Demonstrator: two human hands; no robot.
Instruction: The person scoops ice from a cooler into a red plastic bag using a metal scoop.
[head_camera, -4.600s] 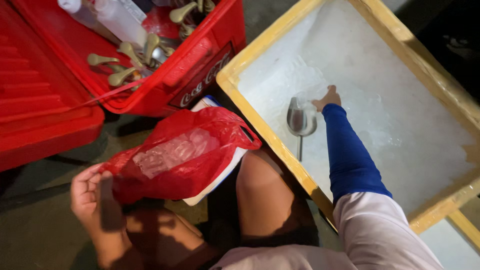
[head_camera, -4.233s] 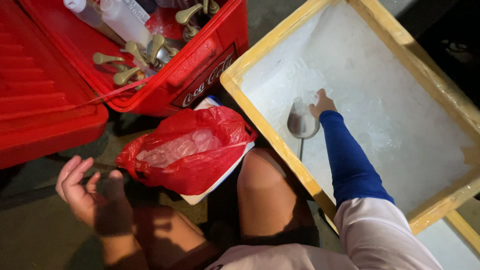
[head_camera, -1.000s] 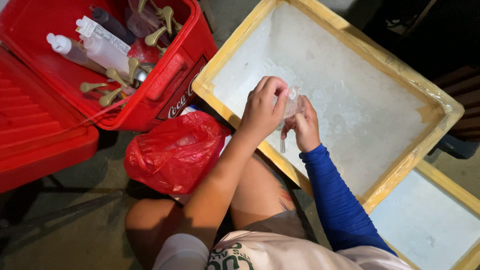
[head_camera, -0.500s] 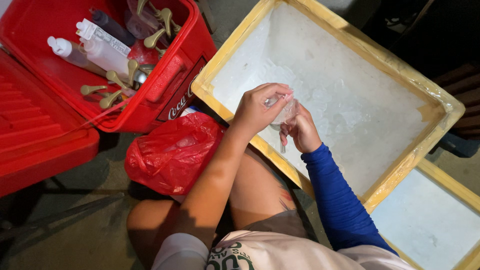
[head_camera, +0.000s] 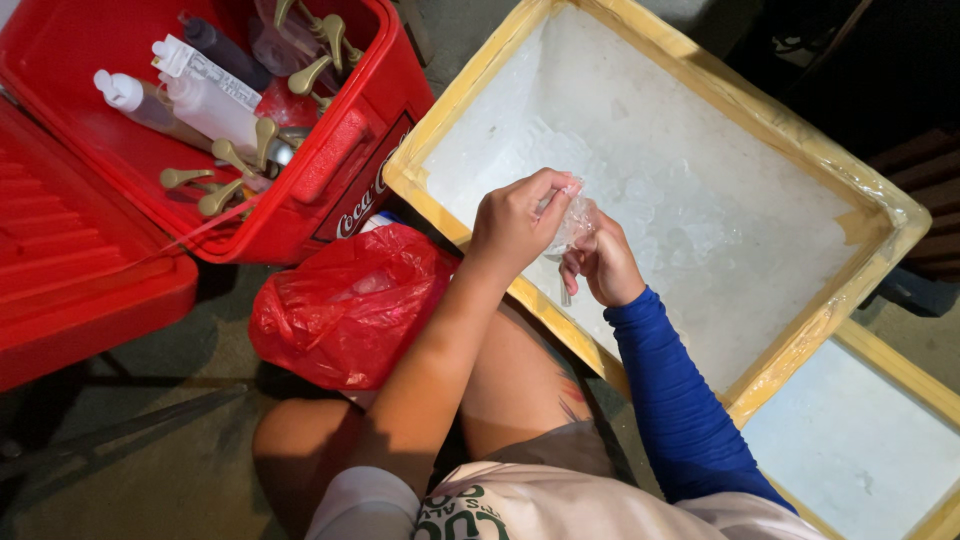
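Note:
Both my hands meet over the near edge of a white foam box with a yellow taped rim, which holds crushed ice. My left hand, on a bare arm, pinches the top of a small clear plastic bag. My right hand, in a blue sleeve, grips the same bag from below. A thin metal handle sticks out under my right hand; what it belongs to is hidden.
A red plastic bag with clear packets lies on the ground by my left knee. An open red cooler at upper left holds bottles and tan spoons, its lid folded out. A foam lid lies at lower right.
Seconds ago my right hand worked a metal scoop in the ice while my left was at the red bag. Both hands now hold a clear bag together; my left fingers shifted along its top.

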